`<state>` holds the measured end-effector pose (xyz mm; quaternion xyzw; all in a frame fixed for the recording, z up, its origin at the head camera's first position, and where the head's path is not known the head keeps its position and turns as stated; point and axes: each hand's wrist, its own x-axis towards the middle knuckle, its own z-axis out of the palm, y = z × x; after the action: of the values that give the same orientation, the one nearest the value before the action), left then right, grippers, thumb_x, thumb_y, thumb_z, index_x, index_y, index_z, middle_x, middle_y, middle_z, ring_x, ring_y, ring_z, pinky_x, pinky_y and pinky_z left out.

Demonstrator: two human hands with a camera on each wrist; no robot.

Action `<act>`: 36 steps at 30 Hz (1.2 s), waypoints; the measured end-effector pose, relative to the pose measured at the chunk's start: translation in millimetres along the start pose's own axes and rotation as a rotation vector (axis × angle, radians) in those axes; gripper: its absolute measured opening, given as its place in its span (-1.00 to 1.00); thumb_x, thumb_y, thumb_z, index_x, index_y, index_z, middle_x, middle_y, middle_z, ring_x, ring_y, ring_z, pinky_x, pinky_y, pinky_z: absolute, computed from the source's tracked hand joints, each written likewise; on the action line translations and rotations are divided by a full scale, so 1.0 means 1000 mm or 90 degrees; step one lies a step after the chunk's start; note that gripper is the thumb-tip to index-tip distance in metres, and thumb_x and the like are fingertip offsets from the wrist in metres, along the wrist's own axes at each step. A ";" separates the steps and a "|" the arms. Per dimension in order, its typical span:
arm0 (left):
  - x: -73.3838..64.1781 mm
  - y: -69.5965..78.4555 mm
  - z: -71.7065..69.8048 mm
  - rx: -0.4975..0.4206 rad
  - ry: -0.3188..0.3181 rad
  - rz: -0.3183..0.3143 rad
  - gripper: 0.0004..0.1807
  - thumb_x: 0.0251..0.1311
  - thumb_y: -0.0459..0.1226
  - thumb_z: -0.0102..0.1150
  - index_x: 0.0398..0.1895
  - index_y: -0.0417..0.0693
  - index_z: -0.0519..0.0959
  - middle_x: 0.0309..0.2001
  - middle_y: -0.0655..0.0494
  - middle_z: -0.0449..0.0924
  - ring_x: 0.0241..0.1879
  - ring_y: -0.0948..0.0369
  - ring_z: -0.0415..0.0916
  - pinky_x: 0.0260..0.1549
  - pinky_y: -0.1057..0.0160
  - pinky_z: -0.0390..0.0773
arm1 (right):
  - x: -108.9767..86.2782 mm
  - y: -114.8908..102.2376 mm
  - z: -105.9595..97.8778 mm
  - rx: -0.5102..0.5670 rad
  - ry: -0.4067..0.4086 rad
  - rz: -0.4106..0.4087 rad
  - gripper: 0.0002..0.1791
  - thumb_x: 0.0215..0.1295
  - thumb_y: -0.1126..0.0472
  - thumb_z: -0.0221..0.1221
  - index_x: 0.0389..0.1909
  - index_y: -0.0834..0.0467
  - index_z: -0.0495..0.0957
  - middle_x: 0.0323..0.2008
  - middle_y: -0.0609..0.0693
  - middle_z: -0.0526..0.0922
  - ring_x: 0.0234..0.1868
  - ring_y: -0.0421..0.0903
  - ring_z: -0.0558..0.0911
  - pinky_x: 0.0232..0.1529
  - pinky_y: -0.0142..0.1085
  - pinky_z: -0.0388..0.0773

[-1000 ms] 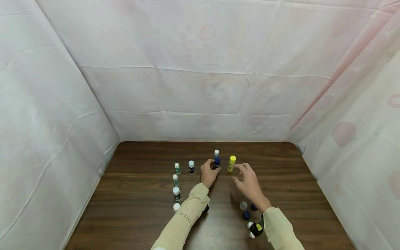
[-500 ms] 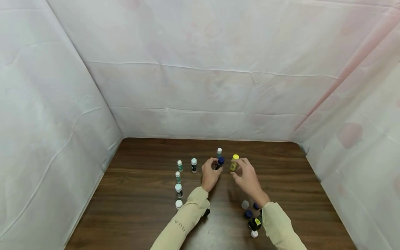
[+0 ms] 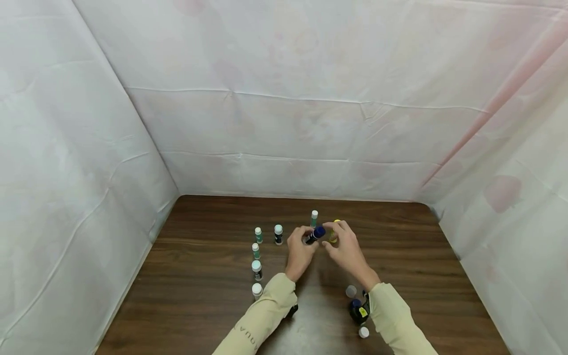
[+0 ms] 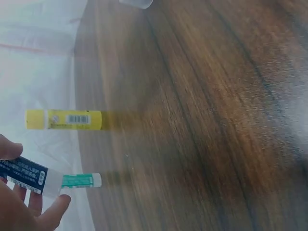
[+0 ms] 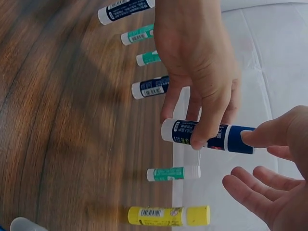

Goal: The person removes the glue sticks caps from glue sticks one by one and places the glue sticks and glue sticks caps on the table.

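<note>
My left hand (image 3: 301, 251) grips a navy glue stick (image 5: 207, 135) by its barrel, tilted, with its dark blue cap towards my right hand (image 3: 347, 249). In the right wrist view, the right thumb (image 5: 274, 131) is right at that cap, while the other right fingers are spread below it. Beyond the hands stands a green glue stick (image 5: 166, 173) with a white cap. A yellow glue stick (image 4: 72, 119) stands upright to its right; in the head view my right hand partly hides it.
Several white-capped glue sticks, including a green one (image 3: 256, 251) and a navy one (image 3: 257, 269), stand left of my left arm. Near my right wrist lie a translucent cap (image 3: 350, 291) and a white cap (image 3: 364, 332). Fabric walls (image 3: 284, 177) border the wooden table (image 3: 199, 276).
My left hand has lifted the navy glue stick and tipped its cap rightward. My right hand has moved from beside the yellow glue stick towards that cap. The view has shifted slightly.
</note>
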<state>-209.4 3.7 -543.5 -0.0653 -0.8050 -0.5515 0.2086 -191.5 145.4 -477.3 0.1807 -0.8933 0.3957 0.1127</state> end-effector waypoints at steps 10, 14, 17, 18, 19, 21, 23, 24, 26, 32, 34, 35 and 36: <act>-0.012 0.016 -0.015 0.007 0.000 0.038 -0.73 -0.12 -0.47 0.36 -0.29 -0.07 0.63 -0.29 0.08 0.58 -0.25 0.17 0.54 -0.19 0.14 0.55 | -0.005 -0.011 0.003 0.031 0.007 -0.015 -0.58 0.03 0.42 0.34 -0.04 0.15 0.55 -0.19 0.07 0.48 -0.37 -0.12 0.54 -0.46 -0.33 0.52; -0.018 0.020 -0.022 0.021 -0.006 0.047 -0.73 -0.13 -0.47 0.38 -0.30 -0.07 0.63 -0.30 0.09 0.58 -0.25 0.16 0.54 -0.22 0.15 0.56 | -0.010 -0.015 0.003 0.041 0.008 -0.024 -0.61 0.03 0.41 0.35 -0.07 0.16 0.57 -0.22 0.05 0.49 -0.40 -0.19 0.52 -0.43 -0.36 0.54; -0.022 0.023 -0.026 0.039 -0.003 0.057 -0.71 -0.17 -0.47 0.39 -0.30 -0.08 0.64 -0.30 0.10 0.58 -0.25 0.16 0.53 -0.22 0.15 0.54 | -0.014 -0.019 0.002 0.047 0.011 -0.042 -0.61 0.01 0.43 0.35 -0.09 0.17 0.57 -0.21 0.05 0.49 -0.40 -0.19 0.52 -0.43 -0.38 0.56; -0.023 0.023 -0.028 0.046 0.000 0.064 -0.70 -0.19 -0.48 0.39 -0.31 -0.08 0.64 -0.30 0.10 0.58 -0.25 0.16 0.52 -0.23 0.16 0.53 | -0.015 -0.019 0.002 0.047 0.012 -0.051 -0.62 0.01 0.44 0.35 -0.10 0.19 0.57 -0.21 0.05 0.49 -0.40 -0.18 0.52 -0.44 -0.39 0.55; -0.025 0.024 -0.029 0.052 0.001 0.068 -0.70 -0.19 -0.48 0.40 -0.31 -0.08 0.64 -0.30 0.11 0.58 -0.25 0.17 0.51 -0.23 0.16 0.52 | -0.016 -0.021 0.002 0.046 0.013 -0.058 -0.63 0.00 0.44 0.36 -0.11 0.20 0.57 -0.21 0.04 0.49 -0.40 -0.18 0.51 -0.45 -0.40 0.55; -0.027 0.027 -0.032 0.061 -0.002 0.072 -0.70 -0.19 -0.47 0.40 -0.30 -0.08 0.64 -0.29 0.12 0.57 -0.25 0.18 0.49 -0.24 0.18 0.50 | -0.018 -0.023 0.003 0.043 0.015 -0.072 -0.65 0.00 0.43 0.36 -0.15 0.19 0.58 -0.21 0.02 0.50 -0.40 -0.20 0.50 -0.47 -0.42 0.53; -0.028 0.030 -0.035 0.067 -0.008 0.076 -0.70 -0.17 -0.47 0.40 -0.29 -0.08 0.64 -0.27 0.12 0.56 -0.25 0.18 0.47 -0.26 0.20 0.49 | -0.020 -0.026 0.003 0.043 0.021 -0.085 -0.68 -0.01 0.44 0.37 -0.19 0.20 0.59 -0.23 0.00 0.51 -0.40 -0.21 0.50 -0.49 -0.42 0.52; -0.029 0.031 -0.036 0.068 -0.012 0.078 -0.70 -0.15 -0.46 0.40 -0.28 -0.07 0.64 -0.27 0.12 0.56 -0.26 0.18 0.46 -0.26 0.20 0.49 | -0.021 -0.027 0.003 0.045 0.024 -0.089 -0.70 -0.01 0.44 0.37 -0.21 0.20 0.59 -0.23 -0.01 0.51 -0.40 -0.22 0.49 -0.50 -0.42 0.51; -0.030 0.034 -0.039 0.070 -0.016 0.082 -0.71 -0.14 -0.46 0.40 -0.28 -0.08 0.64 -0.27 0.12 0.56 -0.27 0.17 0.45 -0.26 0.21 0.49 | -0.022 -0.029 0.002 0.049 0.030 -0.096 -0.71 -0.01 0.45 0.36 -0.24 0.19 0.59 -0.25 -0.03 0.51 -0.40 -0.23 0.50 -0.50 -0.43 0.51; -0.034 0.038 -0.047 0.080 -0.027 0.089 -0.70 -0.14 -0.44 0.42 -0.26 -0.06 0.66 -0.27 0.14 0.57 -0.27 0.19 0.47 -0.26 0.22 0.50 | -0.025 -0.033 0.001 0.065 0.032 -0.102 -0.74 -0.01 0.44 0.37 -0.26 0.20 0.61 -0.26 -0.02 0.52 -0.42 -0.24 0.50 -0.50 -0.43 0.53; -0.035 0.038 -0.049 0.084 -0.031 0.095 -0.70 -0.14 -0.44 0.42 -0.26 -0.05 0.66 -0.26 0.15 0.58 -0.25 0.19 0.49 -0.25 0.21 0.51 | -0.026 -0.033 0.001 0.069 0.031 -0.105 -0.74 -0.02 0.44 0.37 -0.27 0.21 0.61 -0.26 -0.02 0.53 -0.43 -0.25 0.51 -0.50 -0.43 0.53; -0.036 0.039 -0.050 0.087 -0.032 0.098 -0.70 -0.13 -0.44 0.42 -0.25 -0.05 0.66 -0.26 0.15 0.58 -0.25 0.19 0.50 -0.25 0.21 0.51 | -0.026 -0.033 0.002 0.070 0.031 -0.107 -0.74 -0.03 0.44 0.38 -0.27 0.21 0.61 -0.26 -0.01 0.53 -0.43 -0.26 0.50 -0.50 -0.43 0.53; -0.036 0.038 -0.050 0.090 -0.034 0.101 -0.69 -0.13 -0.44 0.42 -0.25 -0.04 0.66 -0.26 0.15 0.59 -0.24 0.20 0.50 -0.24 0.20 0.51 | -0.026 -0.033 0.002 0.072 0.031 -0.109 -0.74 -0.03 0.44 0.38 -0.27 0.21 0.62 -0.27 -0.01 0.53 -0.43 -0.26 0.50 -0.51 -0.43 0.53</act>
<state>-150.5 -23.1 -509.7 -0.1287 -0.8396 -0.4729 0.2343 -153.9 129.5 -465.6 0.2524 -0.8480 0.4387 0.1576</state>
